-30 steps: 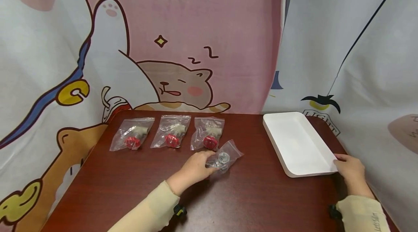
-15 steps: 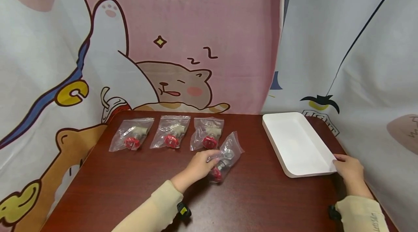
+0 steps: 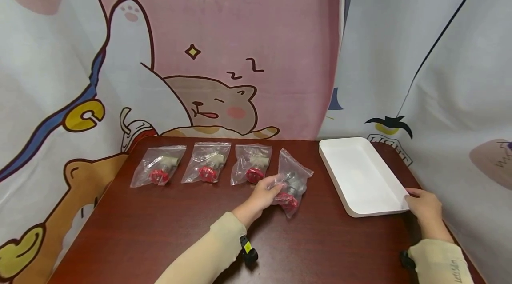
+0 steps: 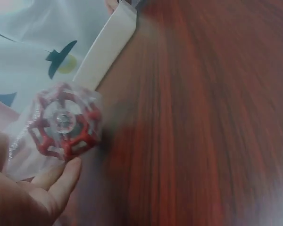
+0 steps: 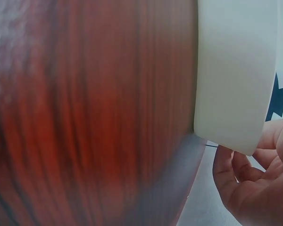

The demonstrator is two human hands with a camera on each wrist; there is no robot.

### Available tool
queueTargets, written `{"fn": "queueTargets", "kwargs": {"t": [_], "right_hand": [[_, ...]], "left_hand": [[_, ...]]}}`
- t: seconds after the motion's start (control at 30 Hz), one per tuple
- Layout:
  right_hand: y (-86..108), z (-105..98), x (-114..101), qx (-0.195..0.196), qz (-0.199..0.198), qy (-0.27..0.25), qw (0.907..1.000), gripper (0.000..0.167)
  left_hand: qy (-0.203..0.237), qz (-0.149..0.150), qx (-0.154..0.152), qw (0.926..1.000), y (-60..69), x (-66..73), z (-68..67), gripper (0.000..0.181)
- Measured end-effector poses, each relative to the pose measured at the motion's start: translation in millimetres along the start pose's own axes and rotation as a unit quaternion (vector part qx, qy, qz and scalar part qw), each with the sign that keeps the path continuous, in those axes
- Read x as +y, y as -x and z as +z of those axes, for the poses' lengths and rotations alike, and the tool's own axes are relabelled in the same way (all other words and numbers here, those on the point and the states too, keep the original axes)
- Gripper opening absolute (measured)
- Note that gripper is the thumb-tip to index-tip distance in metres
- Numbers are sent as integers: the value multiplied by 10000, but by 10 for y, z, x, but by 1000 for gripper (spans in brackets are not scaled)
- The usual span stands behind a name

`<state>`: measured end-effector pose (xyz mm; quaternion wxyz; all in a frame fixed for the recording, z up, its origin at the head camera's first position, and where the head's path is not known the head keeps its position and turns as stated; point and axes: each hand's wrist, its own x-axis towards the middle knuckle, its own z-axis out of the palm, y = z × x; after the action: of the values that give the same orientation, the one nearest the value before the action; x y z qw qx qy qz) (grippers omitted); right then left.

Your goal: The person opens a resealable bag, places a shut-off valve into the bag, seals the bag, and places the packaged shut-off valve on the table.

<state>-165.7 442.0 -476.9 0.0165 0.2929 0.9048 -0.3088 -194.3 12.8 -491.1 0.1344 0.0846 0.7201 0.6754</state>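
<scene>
My left hand grips a clear zip bag holding a valve, raised a little over the table right of the bagged row. The bag's zip end points up and the red handwheel hangs at the lower end; it faces the camera in the left wrist view. At the right, my right hand holds the near right corner of a white tray. In the right wrist view, fingers curl at the corner of the tray, with the thumb partly hidden behind it. Nothing lies in the tray.
Three more bagged valves with red handwheels, a left one, a middle one and a right one, lie in a row along the back of the brown table. A cartoon-printed curtain hangs close behind and at both sides.
My left hand has moved right with the bagged valve, turning it so the red handwheel, hidden at first, shows below. The right hand and tray have stayed in place.
</scene>
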Motion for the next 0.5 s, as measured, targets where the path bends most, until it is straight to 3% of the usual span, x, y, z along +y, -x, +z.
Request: {"fn": "queueTargets", "kwargs": {"t": [0.17,0.5], "right_hand": [[7,7,3,98,-68,71,9999,47],[4,22,14,174,-74,138,9997,47]], "left_hand": [[1096,-611,-16,9921,-139,-50,136,38],[1097,-822,-57,9905,-423,-69,281,41]]}}
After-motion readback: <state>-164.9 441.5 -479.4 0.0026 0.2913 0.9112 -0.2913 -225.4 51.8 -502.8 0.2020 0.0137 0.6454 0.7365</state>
